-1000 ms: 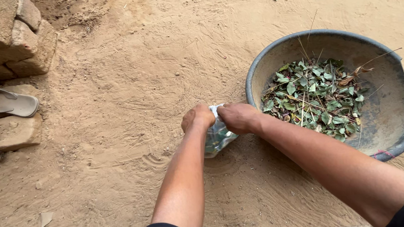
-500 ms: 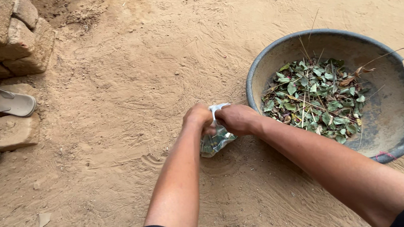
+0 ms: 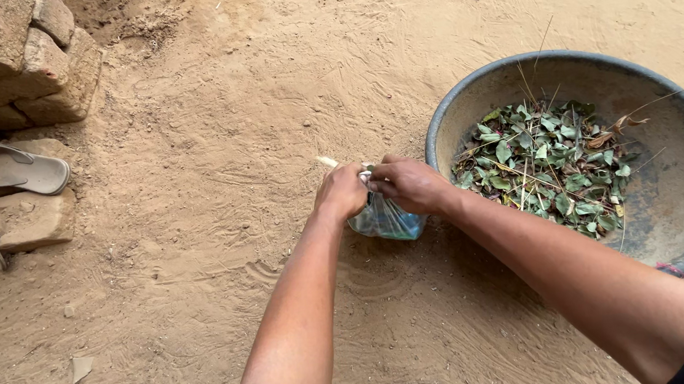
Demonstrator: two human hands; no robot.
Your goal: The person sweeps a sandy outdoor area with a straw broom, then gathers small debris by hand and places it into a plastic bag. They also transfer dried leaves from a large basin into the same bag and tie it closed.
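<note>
At far left, bricks [image 3: 11,62] and a sandal [image 3: 5,168] lie on the sandy ground [image 3: 196,258]. In the middle, the left hand [image 3: 342,192] and right hand [image 3: 409,183] meet, both clamped on the neck of a small plastic bag [image 3: 386,219] just left of the basin [image 3: 682,207]. The bag looks clear, crumpled and partly filled; its top appears gathered but not yet visibly knotted. Leaves [image 3: 546,162] remain in the basin.

Swept sandy ground [image 3: 181,107]; stacked stone blocks [image 3: 6,58] top left; daylight.
</note>
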